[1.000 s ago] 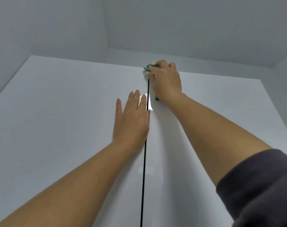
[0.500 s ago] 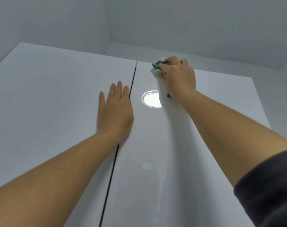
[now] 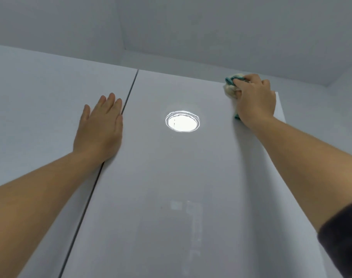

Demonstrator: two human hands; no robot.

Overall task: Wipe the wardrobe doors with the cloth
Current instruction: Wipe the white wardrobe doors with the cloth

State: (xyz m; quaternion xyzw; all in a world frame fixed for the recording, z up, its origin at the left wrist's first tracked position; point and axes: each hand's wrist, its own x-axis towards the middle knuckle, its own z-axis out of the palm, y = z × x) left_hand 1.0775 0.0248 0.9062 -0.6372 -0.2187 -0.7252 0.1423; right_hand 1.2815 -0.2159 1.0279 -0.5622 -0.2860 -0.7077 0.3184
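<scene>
Fingers (image 3: 243, 84) of the right hand (image 3: 256, 103) curl tight round the bunched teal-and-cream cloth (image 3: 230, 88), pressed to the top corner of the right door (image 3: 171, 187) at one o'clock. At ten o'clock the left hand (image 3: 99, 130) lies flat, straight-fingered, on the left door (image 3: 40, 121). Firm, overlapping downward strokes would serve best, I'd say. Two doors, one cloth, two hands.

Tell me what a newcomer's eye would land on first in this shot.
First, the bright round glare, likely a lamp's reflection, high on the glossy right door. Next, the right hand gripping a teal and cream cloth against that door's top right corner. Then the left hand, laid flat with straight fingers on the left door, beside the dark gap between the doors.
</scene>
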